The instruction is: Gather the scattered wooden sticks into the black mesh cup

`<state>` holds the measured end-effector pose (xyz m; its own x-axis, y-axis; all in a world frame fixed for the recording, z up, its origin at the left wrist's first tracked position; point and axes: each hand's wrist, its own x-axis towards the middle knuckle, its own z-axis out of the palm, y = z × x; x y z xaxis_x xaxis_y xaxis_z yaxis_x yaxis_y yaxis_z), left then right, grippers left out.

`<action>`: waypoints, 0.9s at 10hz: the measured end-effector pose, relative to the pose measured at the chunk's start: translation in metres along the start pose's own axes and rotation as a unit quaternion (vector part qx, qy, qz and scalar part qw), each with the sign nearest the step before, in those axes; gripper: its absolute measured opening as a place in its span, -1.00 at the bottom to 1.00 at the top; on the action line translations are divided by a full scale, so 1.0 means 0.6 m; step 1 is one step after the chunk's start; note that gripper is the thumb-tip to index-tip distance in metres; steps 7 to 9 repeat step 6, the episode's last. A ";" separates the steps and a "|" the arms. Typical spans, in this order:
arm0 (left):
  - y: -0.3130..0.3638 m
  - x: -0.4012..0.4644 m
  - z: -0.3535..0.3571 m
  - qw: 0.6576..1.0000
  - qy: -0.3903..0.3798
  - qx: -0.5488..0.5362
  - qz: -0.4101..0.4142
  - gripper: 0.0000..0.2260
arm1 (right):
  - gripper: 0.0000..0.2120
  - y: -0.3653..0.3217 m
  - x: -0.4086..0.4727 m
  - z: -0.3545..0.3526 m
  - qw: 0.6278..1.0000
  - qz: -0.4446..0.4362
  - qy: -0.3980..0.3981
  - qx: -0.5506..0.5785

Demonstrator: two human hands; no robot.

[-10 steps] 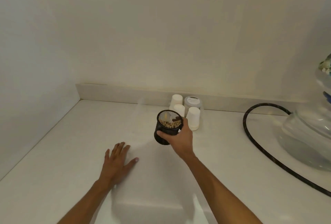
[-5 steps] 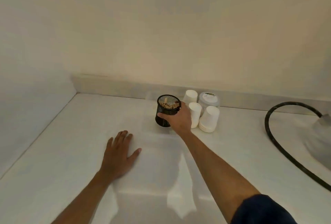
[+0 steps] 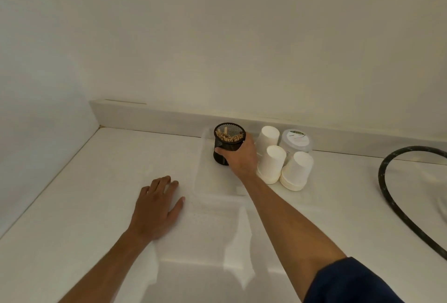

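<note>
The round black wire-mesh cup (image 3: 228, 143) stands upright near the back of the white table (image 3: 96, 181), close to the low ledge along the wall, and it seems to sit inside a shallow clear plastic tray (image 3: 219, 192) that is hard to make out. Thin pale wooden sticks (image 3: 228, 136) fill its mouth, mostly standing on end with their long axes upright; no loose stick shows on the table, so the gathering looks finished or nearly so.

The right hand (image 3: 240, 160) wraps the cup from the near right side, its fingers (image 3: 221, 150) curled round the mesh wall and grasping it. Whether the base is resting or just off the surface cannot be told. The left hand (image 3: 158, 206) lies flat on the table well to the near left, fingers spread and released, holding nothing; the right is plainly the nearer hand.

Just to the right of the cup, almost touching the right hand's knuckles, stand three upturned white paper cups (image 3: 274, 164) and a clear lidded tub (image 3: 296, 141). Room is tight on that side and at the back; the open way out is toward the near left. A black hose (image 3: 396, 203) curves far to the right, well apart.
</note>
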<state>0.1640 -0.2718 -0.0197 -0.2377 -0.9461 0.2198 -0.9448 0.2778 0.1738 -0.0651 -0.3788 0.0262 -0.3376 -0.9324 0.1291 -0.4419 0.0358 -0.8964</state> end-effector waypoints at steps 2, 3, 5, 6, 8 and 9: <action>0.000 0.005 0.004 1.000 -0.003 0.019 -0.012 -0.51 | -0.16 0.003 0.023 0.005 1.000 -0.006 -0.024 0.008; 0.003 0.002 0.001 0.999 -0.009 0.021 -0.022 -0.51 | -0.04 0.006 0.025 0.001 0.999 -0.006 -0.032 -0.025; 0.012 -0.005 -0.019 1.000 0.008 0.010 -0.018 -0.64 | 0.10 0.000 0.010 -0.045 0.989 -0.027 -0.085 -0.117; 0.027 -0.002 -0.042 0.999 0.039 -0.003 -0.012 -0.63 | -0.07 -0.018 -0.008 -0.091 0.987 -0.067 -0.088 -0.120; 0.027 -0.002 -0.042 0.999 0.039 -0.003 -0.012 -0.63 | -0.07 -0.018 -0.008 -0.091 0.987 -0.067 -0.088 -0.120; 0.027 -0.002 -0.042 0.999 0.039 -0.003 -0.012 -0.63 | -0.07 -0.018 -0.008 -0.091 0.987 -0.067 -0.088 -0.120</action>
